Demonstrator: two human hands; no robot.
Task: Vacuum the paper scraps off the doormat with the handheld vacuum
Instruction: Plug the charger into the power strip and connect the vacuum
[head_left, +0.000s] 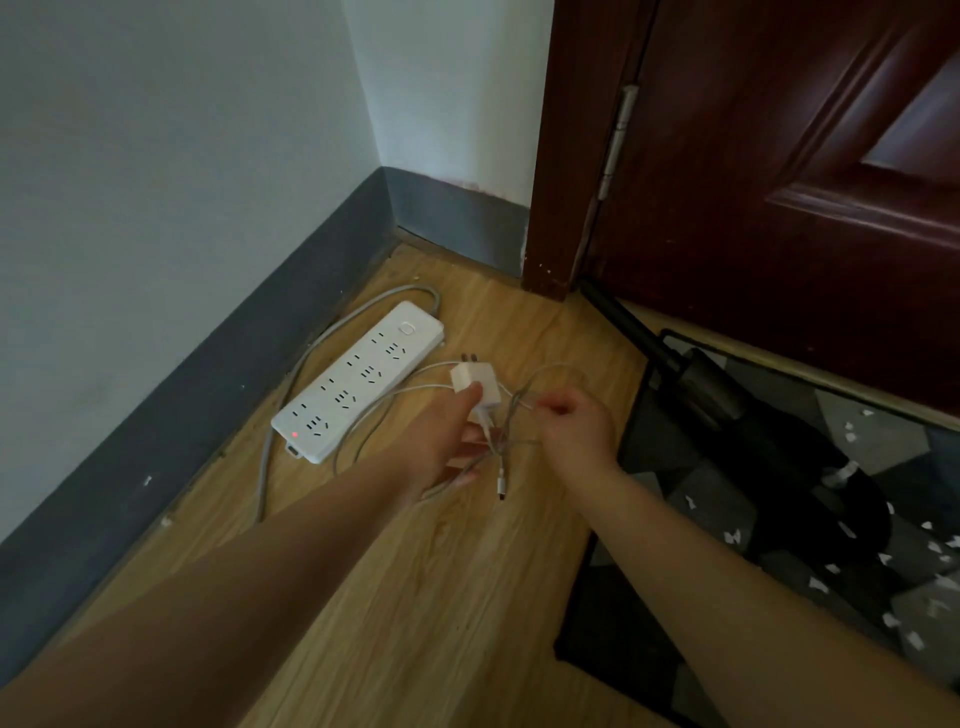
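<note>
We are reaching both hands out over the wooden floor (426, 597), just right of the white power strip (358, 382) that is lying near the gray baseboard (208, 395). Our left hand (441, 441) is holding a white charger plug (475, 387), thumb pressing on its top, with its 2 prongs pointing away from us toward the power strip. Our right hand (574, 423) is pinching the thin white cable (511, 415), fingers curled around a loop of it just beside the plug. The cable is hanging in tangled loops between both hands, and its small connector end (502, 486) is dangling below them. A red light is glowing at the near end of the power strip. To the right of the power strip, past our hands, the dark patterned doormat (727, 499) is lying in front of the dark red door (779, 182), with white paper scraps (883, 561) scattered over it. A dark handheld vacuum (696, 384) is resting on the mat's far edge.
</note>
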